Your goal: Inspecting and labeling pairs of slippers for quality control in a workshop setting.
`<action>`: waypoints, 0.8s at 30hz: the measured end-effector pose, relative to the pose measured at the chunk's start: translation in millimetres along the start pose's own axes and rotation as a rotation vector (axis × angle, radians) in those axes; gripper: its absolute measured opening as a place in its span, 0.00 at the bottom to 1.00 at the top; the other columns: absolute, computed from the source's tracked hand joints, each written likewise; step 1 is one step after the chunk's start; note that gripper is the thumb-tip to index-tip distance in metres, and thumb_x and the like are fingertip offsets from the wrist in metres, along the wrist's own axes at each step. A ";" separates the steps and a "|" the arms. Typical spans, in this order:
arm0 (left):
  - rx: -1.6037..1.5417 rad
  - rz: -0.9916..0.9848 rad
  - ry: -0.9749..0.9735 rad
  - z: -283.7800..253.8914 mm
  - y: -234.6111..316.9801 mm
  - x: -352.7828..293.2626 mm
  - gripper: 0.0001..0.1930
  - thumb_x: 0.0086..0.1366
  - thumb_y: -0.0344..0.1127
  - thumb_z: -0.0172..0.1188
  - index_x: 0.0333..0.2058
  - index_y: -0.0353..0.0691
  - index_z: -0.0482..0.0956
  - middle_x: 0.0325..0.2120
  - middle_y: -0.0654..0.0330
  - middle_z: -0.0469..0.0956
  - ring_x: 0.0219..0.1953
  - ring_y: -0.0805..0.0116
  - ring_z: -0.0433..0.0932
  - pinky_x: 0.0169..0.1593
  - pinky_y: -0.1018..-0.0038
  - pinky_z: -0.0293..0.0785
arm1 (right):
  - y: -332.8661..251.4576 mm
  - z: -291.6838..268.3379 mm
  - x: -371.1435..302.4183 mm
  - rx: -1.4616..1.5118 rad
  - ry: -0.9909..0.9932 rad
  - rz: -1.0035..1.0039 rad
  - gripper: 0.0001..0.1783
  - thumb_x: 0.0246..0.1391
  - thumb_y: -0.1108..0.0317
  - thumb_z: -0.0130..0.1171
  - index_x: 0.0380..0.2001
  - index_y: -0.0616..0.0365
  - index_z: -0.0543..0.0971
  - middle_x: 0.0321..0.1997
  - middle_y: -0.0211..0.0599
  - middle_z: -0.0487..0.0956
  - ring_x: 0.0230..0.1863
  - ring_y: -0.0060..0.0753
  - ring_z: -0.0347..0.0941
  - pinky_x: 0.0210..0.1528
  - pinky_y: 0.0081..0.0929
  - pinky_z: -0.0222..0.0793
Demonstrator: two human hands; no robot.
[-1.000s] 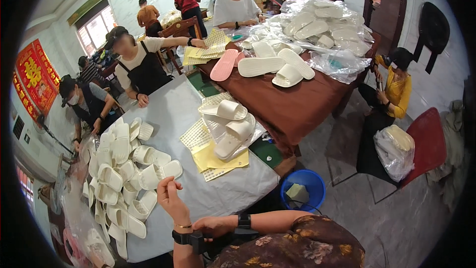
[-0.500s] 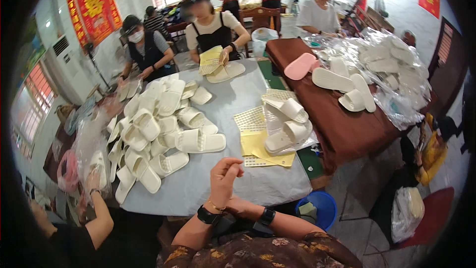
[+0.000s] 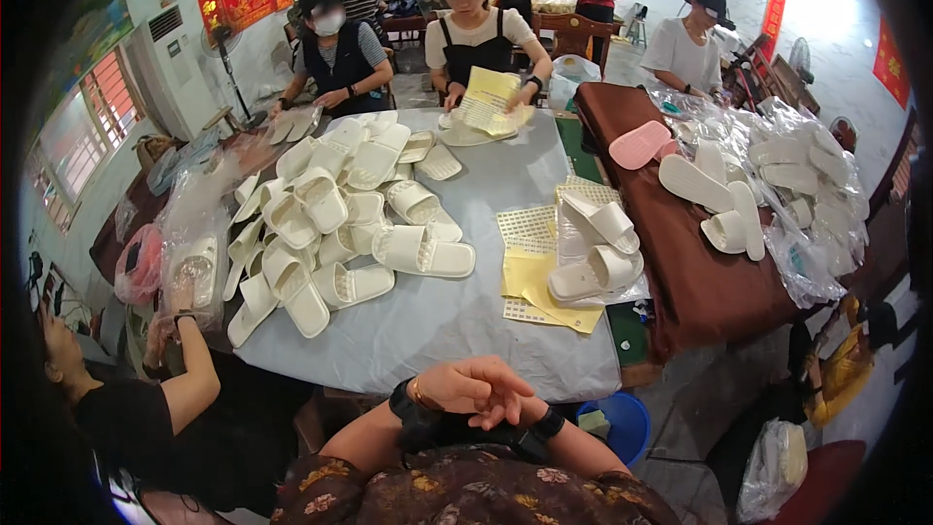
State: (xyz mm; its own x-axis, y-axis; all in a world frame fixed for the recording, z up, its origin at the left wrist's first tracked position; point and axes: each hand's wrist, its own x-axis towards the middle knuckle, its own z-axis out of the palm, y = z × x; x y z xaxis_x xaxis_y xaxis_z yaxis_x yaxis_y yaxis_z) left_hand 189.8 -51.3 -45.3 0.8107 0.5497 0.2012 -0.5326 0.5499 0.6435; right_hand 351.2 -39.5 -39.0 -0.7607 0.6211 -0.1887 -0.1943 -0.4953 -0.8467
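My left hand [image 3: 468, 387] is in front of me at the near table edge, with a gold bracelet and a black wristband on its wrist. Its fingers are loosely bent and apart, and nothing is in them. It crosses over my right hand [image 3: 531, 411], whose fingers are mostly hidden behind it. Beyond my hands, a pair of white slippers [image 3: 595, 270] rests on clear plastic. Yellow sticker sheets [image 3: 549, 294] lie beneath and beside the pair. A large heap of white slippers [image 3: 326, 209] covers the table's left half.
A grey cloth covers the table [image 3: 486, 331]. On the right, a brown-covered surface [image 3: 695, 292] holds a pink slipper [image 3: 639, 144] and bagged white slippers [image 3: 802, 170]. A blue bin [image 3: 627, 428] stands below. Across the table a person holds a yellow sheet [image 3: 489, 100]; other people work around.
My left hand has lowered from above the table edge and its fingers have loosened over my right hand. The view has shifted. The person opposite has lowered the yellow sheet toward the slipper.
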 end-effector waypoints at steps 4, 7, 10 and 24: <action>0.268 0.104 0.043 13.9 4.8 -7.3 0.20 0.68 0.28 0.47 0.57 0.30 0.69 0.40 0.48 0.79 0.30 0.68 0.79 0.28 0.79 0.73 | 5.2 -5.8 0.2 0.100 -0.188 -0.041 0.12 0.58 0.71 0.53 0.38 0.73 0.76 0.27 0.43 0.80 0.27 0.33 0.80 0.23 0.28 0.80; 0.392 0.172 0.167 24.7 7.1 -22.5 0.17 0.70 0.27 0.46 0.55 0.33 0.73 0.38 0.52 0.80 0.29 0.70 0.78 0.31 0.79 0.73 | 13.5 -9.1 7.2 0.146 -0.235 -0.077 0.12 0.57 0.72 0.52 0.39 0.71 0.76 0.28 0.44 0.81 0.27 0.34 0.81 0.24 0.29 0.79; 0.549 0.235 0.396 30.9 8.4 -26.5 0.14 0.70 0.25 0.47 0.50 0.33 0.76 0.34 0.54 0.81 0.28 0.72 0.77 0.30 0.80 0.71 | 32.1 -20.1 23.8 -0.019 -0.193 -0.107 0.12 0.56 0.71 0.52 0.39 0.69 0.77 0.28 0.43 0.81 0.27 0.32 0.80 0.23 0.28 0.78; 1.509 0.471 0.482 30.5 -10.1 -37.6 0.11 0.66 0.27 0.52 0.45 0.40 0.78 0.31 0.56 0.78 0.37 0.59 0.79 0.36 0.69 0.74 | 23.6 5.5 22.2 -0.204 -0.040 -0.198 0.07 0.51 0.78 0.51 0.26 0.59 0.78 0.22 0.23 0.73 0.23 0.13 0.66 0.22 0.13 0.59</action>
State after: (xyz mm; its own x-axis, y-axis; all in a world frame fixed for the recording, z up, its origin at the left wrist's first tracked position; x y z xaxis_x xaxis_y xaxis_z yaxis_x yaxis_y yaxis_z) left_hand 172.2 -96.7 -36.8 0.3579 0.7710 0.5267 0.2407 -0.6212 0.7458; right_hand 326.3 -40.7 -60.4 -0.7449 0.6671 0.0061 -0.2159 -0.2324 -0.9484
